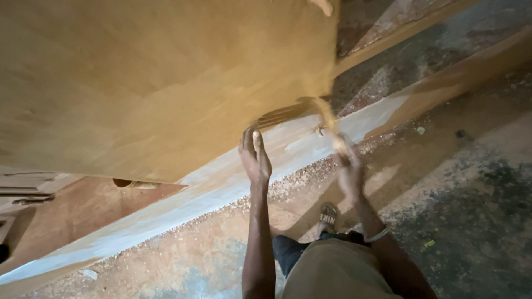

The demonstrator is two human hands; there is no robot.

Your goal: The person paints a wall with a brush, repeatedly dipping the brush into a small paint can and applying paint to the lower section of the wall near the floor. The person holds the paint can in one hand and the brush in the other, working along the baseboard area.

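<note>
A large brown board [155, 83] hangs tilted over the upper left of the view. My left hand [255, 159] reaches up to its lower edge with the fingers straight and the tips at the underside. My right hand [349, 166] is blurred; it grips the board's lower right corner. At the board's top edge the fingertips of another person's hand [323, 6] show.
A long pale plank [183, 202] lies diagonally on the floor under the board, with sawdust [288, 182] along it. My foot in a sandal [328, 216] stands beside the plank. A second plank [471, 66] lies at the upper right. Wooden frames [25, 188] rest at the left.
</note>
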